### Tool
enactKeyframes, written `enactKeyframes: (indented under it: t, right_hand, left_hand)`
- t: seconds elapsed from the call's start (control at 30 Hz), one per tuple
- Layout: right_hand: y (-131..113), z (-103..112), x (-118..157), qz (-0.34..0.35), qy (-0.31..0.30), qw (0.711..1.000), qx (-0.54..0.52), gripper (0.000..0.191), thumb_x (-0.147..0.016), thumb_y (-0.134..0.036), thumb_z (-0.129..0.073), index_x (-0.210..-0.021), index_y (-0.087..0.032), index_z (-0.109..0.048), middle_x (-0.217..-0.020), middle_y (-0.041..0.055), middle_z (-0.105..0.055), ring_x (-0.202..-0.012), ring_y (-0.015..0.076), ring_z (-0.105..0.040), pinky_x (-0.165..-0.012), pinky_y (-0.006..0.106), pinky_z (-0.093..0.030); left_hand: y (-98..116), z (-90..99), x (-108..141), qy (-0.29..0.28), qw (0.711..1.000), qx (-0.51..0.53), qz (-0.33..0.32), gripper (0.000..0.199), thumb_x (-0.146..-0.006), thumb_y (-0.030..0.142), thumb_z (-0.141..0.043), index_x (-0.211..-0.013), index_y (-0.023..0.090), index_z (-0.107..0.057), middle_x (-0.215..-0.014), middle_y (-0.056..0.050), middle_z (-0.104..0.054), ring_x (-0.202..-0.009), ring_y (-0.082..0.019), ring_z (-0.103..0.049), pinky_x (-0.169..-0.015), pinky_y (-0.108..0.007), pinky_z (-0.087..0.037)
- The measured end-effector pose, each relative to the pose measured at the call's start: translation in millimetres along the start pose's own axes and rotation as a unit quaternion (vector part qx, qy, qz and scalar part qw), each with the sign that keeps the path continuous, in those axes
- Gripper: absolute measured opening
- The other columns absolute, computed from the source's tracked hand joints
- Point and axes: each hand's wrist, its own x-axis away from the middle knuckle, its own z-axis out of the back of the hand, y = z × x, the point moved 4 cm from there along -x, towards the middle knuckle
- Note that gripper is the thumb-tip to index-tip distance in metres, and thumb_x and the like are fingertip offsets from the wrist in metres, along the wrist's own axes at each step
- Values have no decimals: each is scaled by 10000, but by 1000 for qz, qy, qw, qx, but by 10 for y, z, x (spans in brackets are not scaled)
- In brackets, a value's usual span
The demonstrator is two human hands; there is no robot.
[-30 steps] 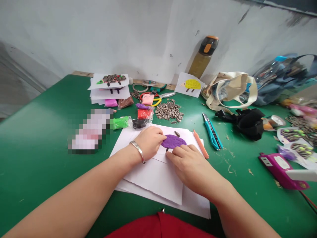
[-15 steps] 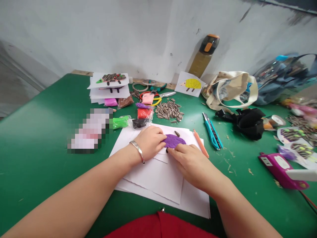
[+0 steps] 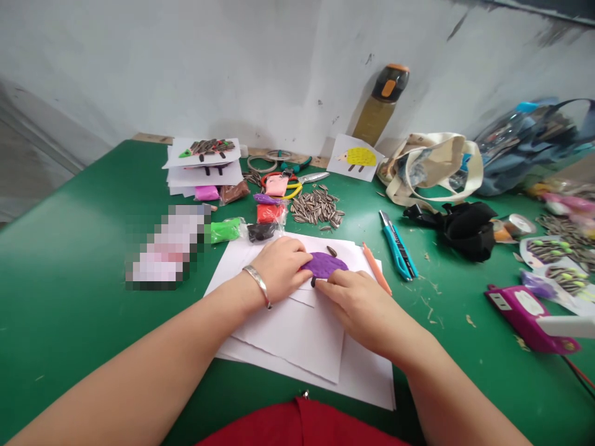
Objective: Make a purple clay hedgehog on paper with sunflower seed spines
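Note:
A flattened purple clay oval [image 3: 326,265] lies on white paper [image 3: 297,334], with a single sunflower seed [image 3: 331,251] at its upper edge. My left hand [image 3: 282,267], a silver bangle at the wrist, rests palm down with its fingers stretched over the paper to the oval's left edge. At the oval's lower edge is a small black clay piece [image 3: 313,282]. My right hand [image 3: 360,303] has its fingers drawn together, the fingertips at that black piece; the thumb is hidden beneath.
Behind the paper lie a heap of sunflower seeds [image 3: 318,207], scissors [image 3: 312,178] and bagged clay [image 3: 225,230]. A blue utility knife [image 3: 398,246] and an orange tool [image 3: 376,267] lie right. A yellow hedgehog picture [image 3: 356,158] leans by a bottle [image 3: 379,105]; a blurred phone-like object [image 3: 168,244] sits left.
Almost everything stays as it was. The right fingertips have shifted very slightly at the black clay piece, and the view has moved a touch.

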Motion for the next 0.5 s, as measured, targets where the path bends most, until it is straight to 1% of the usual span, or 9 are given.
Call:
enactKeyframes:
  t: [0.17, 0.37, 0.5]
  right_hand:
    - [-12, -29, -2, -1, -1, 1000, 29, 204, -923, -110, -464, -1037, -170, -622, -885, 49, -600, -783, 180, -508, -715, 323, -309]
    - [-34, -28, 20, 18, -9, 1000, 21, 220, -938, -112, -441, -1048, -186, -616, -876, 40, -595, -804, 176, -512, -718, 317, -308]
    - [-42, -32, 20, 22, -2, 1000, 22, 197, -929, -114, -458, -1020, -179, -620, -884, 44, -604, -792, 176, -518, -722, 323, -320]
  left_hand:
    - [8, -3, 6, 0, 1000, 3, 4, 188, -877, 319, -625, -925, 157, -708, -982, -89, -645, -881, -220, -564, -807, -353, -436]
    - [4, -20, 6, -1, 1000, -3, 10, 220, -876, 343, -628, -980, 165, -705, -1011, -91, -638, -907, -229, -557, -820, -362, -432]
    - [15, -27, 5, -5, 1000, -13, 18, 222, -871, 345, -635, -963, 154, -699, -1014, -92, -635, -920, -235, -552, -833, -371, -431]
